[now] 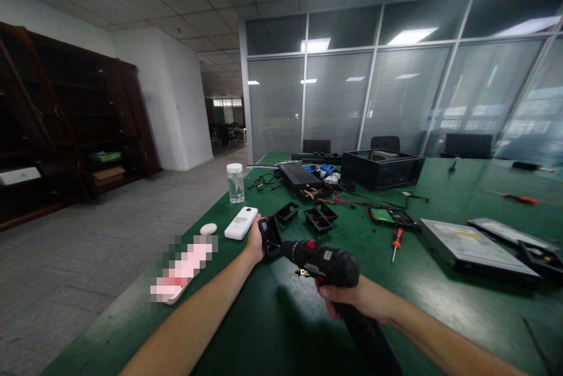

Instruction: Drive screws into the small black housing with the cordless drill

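My left hand (254, 242) is closed on a black rectangular plastic frame (270, 235), tilted up above the green table. Wrapped round the grip of a black cordless drill (328, 263) is my right hand (347, 297), with a finger by the red trigger. The drill points left, its tip reaching the inside of the frame; whether the bit touches anything there I cannot tell. Just behind the held frame lie more black frames of a like kind, one (287, 212) alone and two (318, 219) close together. Small brassy metal pieces (302, 272) show below the drill's chuck.
Left on the green table (246, 335) are a white power bank (241, 223), a clear jar (236, 183) and a blurred pink phone (185, 270). Rightward lie an orange screwdriver (397, 240), a green circuit board (387, 216) and a disc drive (475, 247). A black case (382, 170) stands behind.
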`<state>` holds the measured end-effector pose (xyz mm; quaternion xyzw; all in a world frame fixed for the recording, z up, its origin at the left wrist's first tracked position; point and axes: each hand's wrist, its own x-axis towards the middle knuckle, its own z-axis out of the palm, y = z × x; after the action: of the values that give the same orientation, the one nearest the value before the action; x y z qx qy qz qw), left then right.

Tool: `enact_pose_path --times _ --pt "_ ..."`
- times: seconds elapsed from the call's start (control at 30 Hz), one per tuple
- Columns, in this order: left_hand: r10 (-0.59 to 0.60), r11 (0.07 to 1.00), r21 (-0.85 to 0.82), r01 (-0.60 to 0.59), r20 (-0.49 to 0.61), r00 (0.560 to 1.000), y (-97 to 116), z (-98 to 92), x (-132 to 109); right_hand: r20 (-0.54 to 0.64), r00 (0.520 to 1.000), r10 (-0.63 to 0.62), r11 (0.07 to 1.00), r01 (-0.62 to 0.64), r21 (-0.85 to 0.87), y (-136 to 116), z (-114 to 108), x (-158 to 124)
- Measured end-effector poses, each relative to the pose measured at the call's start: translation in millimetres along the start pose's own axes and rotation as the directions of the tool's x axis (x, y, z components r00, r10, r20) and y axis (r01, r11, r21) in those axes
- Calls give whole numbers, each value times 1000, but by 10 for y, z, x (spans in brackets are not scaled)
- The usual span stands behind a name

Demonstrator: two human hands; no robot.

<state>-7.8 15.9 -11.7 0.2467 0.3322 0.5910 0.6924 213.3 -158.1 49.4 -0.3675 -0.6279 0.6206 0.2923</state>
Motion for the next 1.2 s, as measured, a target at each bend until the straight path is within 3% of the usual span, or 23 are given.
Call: enact_pose_path --times 1.2 --pt "34 998 54 -32 -40 999 0 25 -20 -8 1000 17 998 -18 -61 -50 21 -21"
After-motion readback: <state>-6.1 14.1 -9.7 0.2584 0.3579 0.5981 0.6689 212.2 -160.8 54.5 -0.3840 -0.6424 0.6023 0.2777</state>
